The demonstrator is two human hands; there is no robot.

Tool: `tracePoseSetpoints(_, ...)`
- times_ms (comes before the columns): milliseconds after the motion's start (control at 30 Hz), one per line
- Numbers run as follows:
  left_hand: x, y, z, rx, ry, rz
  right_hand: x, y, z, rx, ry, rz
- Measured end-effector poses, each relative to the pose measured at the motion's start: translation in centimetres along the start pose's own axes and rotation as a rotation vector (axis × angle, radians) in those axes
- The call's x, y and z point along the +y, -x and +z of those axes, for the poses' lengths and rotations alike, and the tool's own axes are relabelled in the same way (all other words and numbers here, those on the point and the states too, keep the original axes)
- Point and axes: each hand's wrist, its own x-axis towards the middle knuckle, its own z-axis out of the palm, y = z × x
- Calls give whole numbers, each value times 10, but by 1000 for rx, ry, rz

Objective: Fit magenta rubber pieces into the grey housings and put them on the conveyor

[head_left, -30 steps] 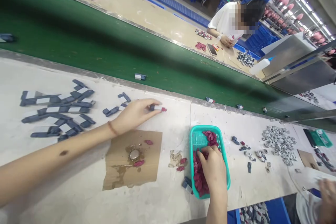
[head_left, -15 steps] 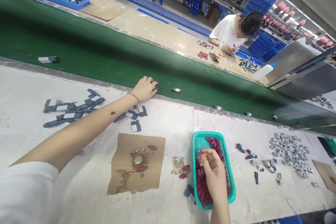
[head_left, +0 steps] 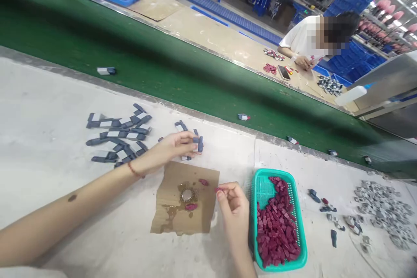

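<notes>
My left hand [head_left: 177, 145] is closed around a small dark-blue and white plastic piece [head_left: 200, 143], above the white table just behind a cardboard sheet. Between thumb and forefinger, my right hand [head_left: 233, 208] pinches a small dark-red piece [head_left: 219, 190] at the sheet's right edge. On the cardboard sheet [head_left: 208, 221] are a round metal cap [head_left: 186, 195] in a wet brownish patch and two dark-red pieces, one beside the cap [head_left: 191, 207] and one farther back [head_left: 203, 182]. Right of my right hand stands a green basket [head_left: 302, 243] filled with dark-red pieces [head_left: 276, 230].
Several blue-and-white pieces [head_left: 120, 134] lie at the left. A heap of grey-white pieces [head_left: 382, 208] spreads at the right. Behind the table runs a green conveyor belt [head_left: 195, 82] carrying scattered pieces. Across it a co-worker [head_left: 302, 37] handles small parts.
My left hand has come back from the belt edge to the table with a blue-and-white piece. My right hand has left the basket, moving left to the cardboard with a dark-red piece.
</notes>
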Motion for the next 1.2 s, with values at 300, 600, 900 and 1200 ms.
tracePoseSetpoints(300,-32,56,-8,118,177,-132,15,-7,39,-368,493,-370)
tracePoseSetpoints(600,-45,59,-6,-1,284,-141,18,-8,44,-339,745,-604)
tracePoseSetpoints(900,-55,59,-7,19,39,-40,15,-8,39,-341,482,-376)
tracePoseSetpoints(1200,-56,69,-3,-24,-303,141,18,-11,33,-236,297,-183)
